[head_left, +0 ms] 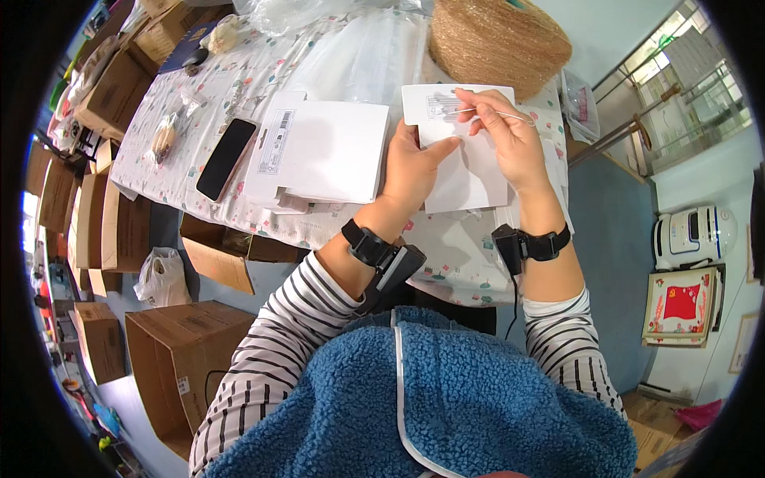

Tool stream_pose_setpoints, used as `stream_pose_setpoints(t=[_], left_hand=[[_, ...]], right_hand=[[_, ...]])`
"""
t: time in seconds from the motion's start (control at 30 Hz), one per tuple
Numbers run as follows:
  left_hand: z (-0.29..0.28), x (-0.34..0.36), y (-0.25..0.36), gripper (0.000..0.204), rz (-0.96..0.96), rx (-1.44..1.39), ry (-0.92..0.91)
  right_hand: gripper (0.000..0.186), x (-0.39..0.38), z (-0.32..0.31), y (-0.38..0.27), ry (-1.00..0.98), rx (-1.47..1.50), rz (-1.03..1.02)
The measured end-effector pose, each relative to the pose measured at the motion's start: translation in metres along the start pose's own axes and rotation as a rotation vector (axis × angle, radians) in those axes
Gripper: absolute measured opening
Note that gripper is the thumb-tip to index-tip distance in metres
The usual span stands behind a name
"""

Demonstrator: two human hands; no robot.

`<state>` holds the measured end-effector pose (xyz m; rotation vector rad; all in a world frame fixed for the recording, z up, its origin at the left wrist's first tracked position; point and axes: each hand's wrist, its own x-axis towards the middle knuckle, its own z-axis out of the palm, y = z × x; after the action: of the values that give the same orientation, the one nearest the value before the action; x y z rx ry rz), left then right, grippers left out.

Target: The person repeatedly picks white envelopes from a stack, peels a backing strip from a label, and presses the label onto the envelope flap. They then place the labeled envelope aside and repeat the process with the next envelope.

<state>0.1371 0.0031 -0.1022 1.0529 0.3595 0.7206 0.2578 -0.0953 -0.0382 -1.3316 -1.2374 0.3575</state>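
A white flat card or thin box (pixel 470 187) with a printed label near its top is held up over the table by my left hand (pixel 413 166), thumb across its face and fingers behind. Above the card my right hand (pixel 510 139) pinches a thin pale string or wire (pixel 516 117), whose loose end sticks out to the right. My right fingertips lie over the label. To the left of my left hand is a stack of similar white cards (pixel 339 151). More white cards, partly hidden, lie beneath my right forearm.
A black phone (pixel 226 160) lies on the patterned tablecloth (pixel 179 103). Behind the hands are clear plastic bags (pixel 358 56) and a golden woven basket-like object (pixel 500 48). Cardboard boxes (pixel 179 358) crowd the floor at left; a metal rail (pixel 610 143) stands at right.
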Motion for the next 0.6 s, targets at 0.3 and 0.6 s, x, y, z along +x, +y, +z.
stream_pose_setpoints(t=[0.3, 0.6], left_hand=[[0.004, 0.001, 0.007, 0.04, 0.032, 0.045, -0.005], [0.004, -0.002, 0.004, 0.039, 0.067, 0.012, -0.025]], right_hand=[[0.028, -0.014, 0.017, 0.015, 0.165, -0.221, -0.089], [0.026, -0.014, 0.023, 0.02, 0.226, -0.193, -0.153]])
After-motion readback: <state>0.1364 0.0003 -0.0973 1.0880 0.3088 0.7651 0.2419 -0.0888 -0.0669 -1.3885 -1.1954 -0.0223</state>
